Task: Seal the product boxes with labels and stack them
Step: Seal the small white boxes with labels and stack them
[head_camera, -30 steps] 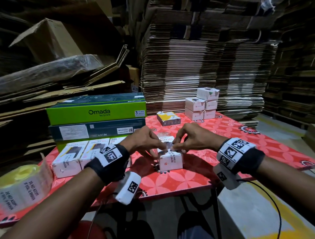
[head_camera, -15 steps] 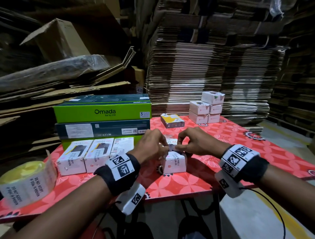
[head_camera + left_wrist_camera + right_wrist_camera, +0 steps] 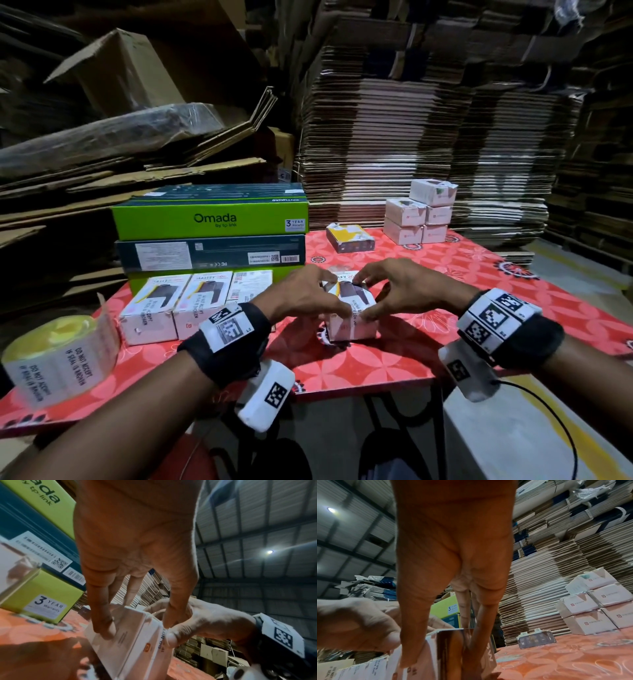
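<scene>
Both hands, left hand (image 3: pixel 305 296) and right hand (image 3: pixel 402 291), grip a white product box (image 3: pixel 352 323) near the bench's (image 3: pixel 479 274) front edge; its seal label (image 3: pixel 162 637) reads "DO NOT"; behind, a green "Omada" carton (image 3: pixel 210 221).

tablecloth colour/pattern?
Red tablecloth with a pale pink petal-and-flower print and dark round medallions near the edges; the head view shows it best.

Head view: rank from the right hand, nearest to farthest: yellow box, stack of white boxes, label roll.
From the right hand:
1. Yellow box, just beyond the hand, mid-table.
2. Stack of white boxes, at the far edge, behind the hand and a little to its right.
3. Label roll, at the near left edge, past the left hand.
</scene>
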